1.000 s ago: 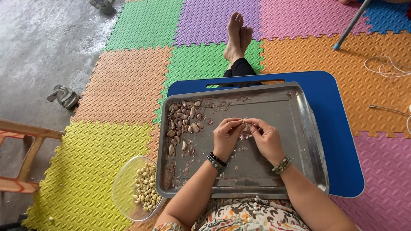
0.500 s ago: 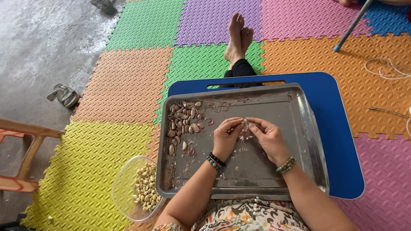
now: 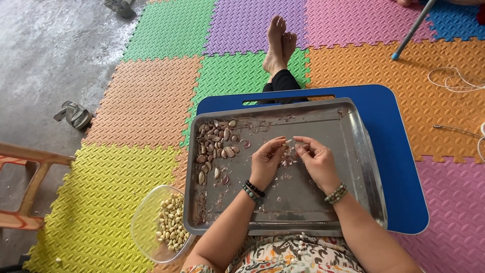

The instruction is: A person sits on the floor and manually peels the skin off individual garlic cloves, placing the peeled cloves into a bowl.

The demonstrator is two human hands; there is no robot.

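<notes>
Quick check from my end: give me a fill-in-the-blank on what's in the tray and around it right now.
1. Both hands meet over the metal ____, pinching a small clove.
2. The unpeeled cloves lie piled in the tray's far ____ corner.
3. The peeled cloves sit in a clear ____ beside the tray.
4. The tray rests on a ____ board.

Missing words: tray; left; bowl; blue

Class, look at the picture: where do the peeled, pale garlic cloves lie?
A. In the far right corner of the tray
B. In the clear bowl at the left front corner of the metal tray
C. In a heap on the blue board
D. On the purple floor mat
B: the pale peeled cloves fill the clear bowl beside the metal tray, while the unpeeled cloves lie inside the tray at its left side.
</notes>
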